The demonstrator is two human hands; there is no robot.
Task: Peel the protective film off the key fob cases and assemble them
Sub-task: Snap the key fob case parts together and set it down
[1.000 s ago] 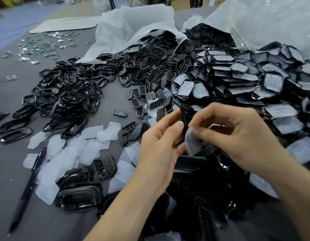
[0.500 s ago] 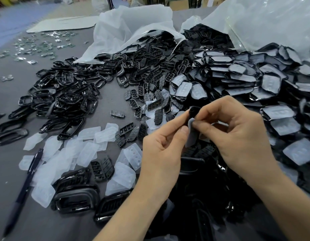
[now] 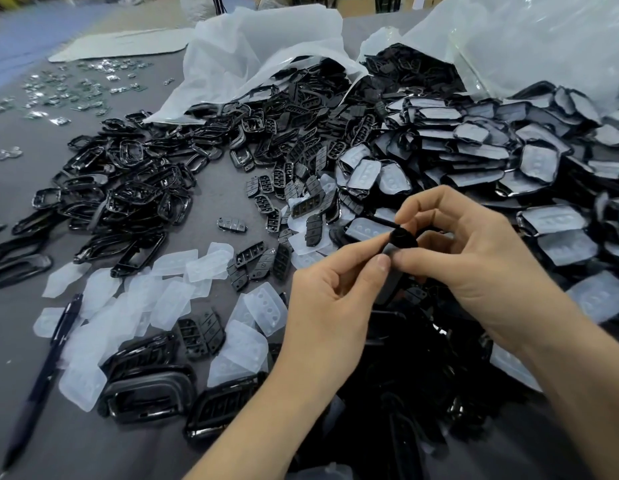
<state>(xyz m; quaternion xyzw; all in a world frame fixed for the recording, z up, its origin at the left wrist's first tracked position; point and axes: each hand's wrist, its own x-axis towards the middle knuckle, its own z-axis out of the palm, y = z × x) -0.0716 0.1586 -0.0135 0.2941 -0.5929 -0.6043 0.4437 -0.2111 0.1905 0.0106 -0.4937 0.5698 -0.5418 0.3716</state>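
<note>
Key fob case (image 3: 403, 239) pinched between fingers of left hand (image 3: 330, 306) and right hand (image 3: 474, 258).
Film (image 3: 387, 287) could tear; a loose pinch drops it into the 6 o'clock heap (image 3: 405, 393).

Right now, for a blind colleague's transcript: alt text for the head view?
The left hand and right hand pinch a black key fob part above a grey table. Black case parts spill from white bags; peeled films and a pen lie left.
</note>
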